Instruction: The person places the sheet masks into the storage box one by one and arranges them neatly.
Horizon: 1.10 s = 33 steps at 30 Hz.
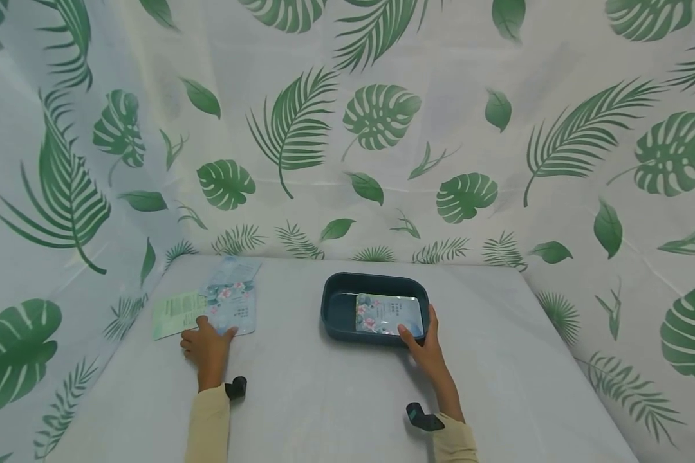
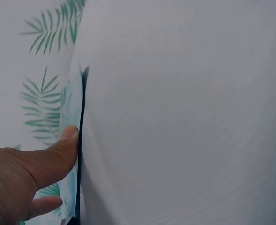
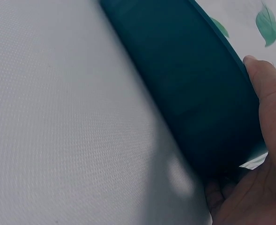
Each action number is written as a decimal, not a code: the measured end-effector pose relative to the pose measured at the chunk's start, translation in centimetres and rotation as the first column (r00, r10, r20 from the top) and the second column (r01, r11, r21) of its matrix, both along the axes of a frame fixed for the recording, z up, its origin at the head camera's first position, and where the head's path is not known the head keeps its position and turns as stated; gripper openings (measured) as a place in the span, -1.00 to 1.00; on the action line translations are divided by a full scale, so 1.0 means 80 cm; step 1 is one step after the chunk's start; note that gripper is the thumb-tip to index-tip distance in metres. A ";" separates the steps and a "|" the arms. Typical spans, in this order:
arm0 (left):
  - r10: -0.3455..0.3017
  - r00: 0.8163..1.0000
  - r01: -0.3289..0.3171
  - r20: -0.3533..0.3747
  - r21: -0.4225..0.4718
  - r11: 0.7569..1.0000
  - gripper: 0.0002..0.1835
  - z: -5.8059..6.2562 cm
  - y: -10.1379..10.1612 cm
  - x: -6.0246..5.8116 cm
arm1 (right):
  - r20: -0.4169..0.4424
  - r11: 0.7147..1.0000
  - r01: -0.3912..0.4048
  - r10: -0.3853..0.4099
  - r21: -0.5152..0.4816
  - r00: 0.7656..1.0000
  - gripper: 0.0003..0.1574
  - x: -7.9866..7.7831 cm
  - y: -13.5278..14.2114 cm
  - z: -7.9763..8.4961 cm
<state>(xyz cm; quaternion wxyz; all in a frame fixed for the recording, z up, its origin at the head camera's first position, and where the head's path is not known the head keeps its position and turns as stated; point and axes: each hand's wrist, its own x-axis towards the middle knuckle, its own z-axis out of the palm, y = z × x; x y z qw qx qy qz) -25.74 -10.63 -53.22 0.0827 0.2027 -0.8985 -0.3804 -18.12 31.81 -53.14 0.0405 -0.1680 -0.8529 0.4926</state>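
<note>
My left hand rests at the near edge of a light blue floral sachet, fingers spread and thumb on its lower edge. In the left wrist view the thumb lies straight against the sachet. A pale green sachet lies left of it, and another pale blue one is partly covered behind. My right hand grips the near right corner of a dark teal tray, thumb over the rim and fingers round the outside. Inside the tray, toward its right end, lies a similar blue floral sachet.
A white cloth covers the table. Leaf-printed curtains rise behind it and at both sides. Each wrist wears a small black camera, one on the left and one on the right.
</note>
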 end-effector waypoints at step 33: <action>0.359 0.933 -0.194 -0.014 0.822 0.535 -0.24 0.004 -0.025 -0.003 | 0.008 1.000 -0.007 0.007 -0.008 1.000 0.23 -0.001 0.004 -0.001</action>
